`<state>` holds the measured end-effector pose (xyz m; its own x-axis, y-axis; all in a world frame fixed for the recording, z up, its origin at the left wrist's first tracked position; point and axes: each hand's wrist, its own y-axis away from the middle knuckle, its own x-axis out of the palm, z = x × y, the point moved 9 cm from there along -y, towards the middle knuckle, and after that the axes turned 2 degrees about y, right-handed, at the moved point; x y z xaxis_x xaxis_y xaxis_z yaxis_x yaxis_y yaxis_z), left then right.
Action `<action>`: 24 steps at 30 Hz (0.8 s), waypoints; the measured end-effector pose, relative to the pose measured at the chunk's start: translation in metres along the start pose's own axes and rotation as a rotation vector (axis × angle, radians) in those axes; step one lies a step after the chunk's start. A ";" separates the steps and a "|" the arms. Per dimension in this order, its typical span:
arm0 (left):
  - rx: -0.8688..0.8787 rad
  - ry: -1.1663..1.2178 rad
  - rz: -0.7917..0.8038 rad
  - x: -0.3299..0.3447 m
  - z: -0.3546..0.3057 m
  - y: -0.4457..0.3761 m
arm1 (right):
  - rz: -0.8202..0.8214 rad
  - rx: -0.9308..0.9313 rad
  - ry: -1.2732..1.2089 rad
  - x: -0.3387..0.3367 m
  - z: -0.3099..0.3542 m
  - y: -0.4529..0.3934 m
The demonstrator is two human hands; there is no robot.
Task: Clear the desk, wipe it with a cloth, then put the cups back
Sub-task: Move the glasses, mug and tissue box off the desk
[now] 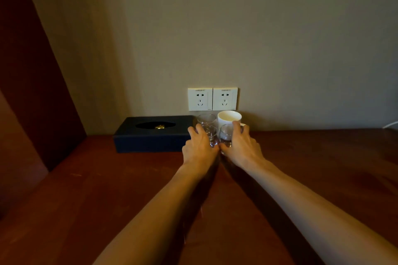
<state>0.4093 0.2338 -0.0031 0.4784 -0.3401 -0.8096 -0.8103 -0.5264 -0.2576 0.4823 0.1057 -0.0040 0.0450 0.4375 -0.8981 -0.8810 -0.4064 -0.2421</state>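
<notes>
Hands reach the cups beside the tissue box (150,133): left hand (199,146) grasps one glass (212,135), right hand (241,144) another glass (226,135). Either clearing or returning; I cannot tell.

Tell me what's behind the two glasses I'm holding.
Behind the left clear glass stands another clear glass; behind the right one, a white ceramic mug. Their bases are hidden.

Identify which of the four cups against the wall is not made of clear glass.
The white ceramic mug at the back right, under the sockets. The other three are clear glasses, two of them gripped by the hands.
</notes>
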 end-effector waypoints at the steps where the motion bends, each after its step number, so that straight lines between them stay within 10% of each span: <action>1: 0.001 0.017 -0.004 -0.002 -0.002 0.000 | -0.003 0.010 -0.024 -0.002 0.001 0.002; 12: 0.109 0.164 -0.089 -0.100 -0.003 0.101 | 0.035 -0.131 -0.086 -0.083 0.044 0.094; 24: 0.025 -0.073 -0.235 -0.307 0.091 0.336 | 0.193 -0.580 -0.210 -0.109 0.230 0.306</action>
<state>-0.0405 0.2325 0.1112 0.6296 -0.1527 -0.7618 -0.6883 -0.5645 -0.4557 0.0999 0.1180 0.1045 -0.2335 0.4369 -0.8687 -0.4637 -0.8353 -0.2954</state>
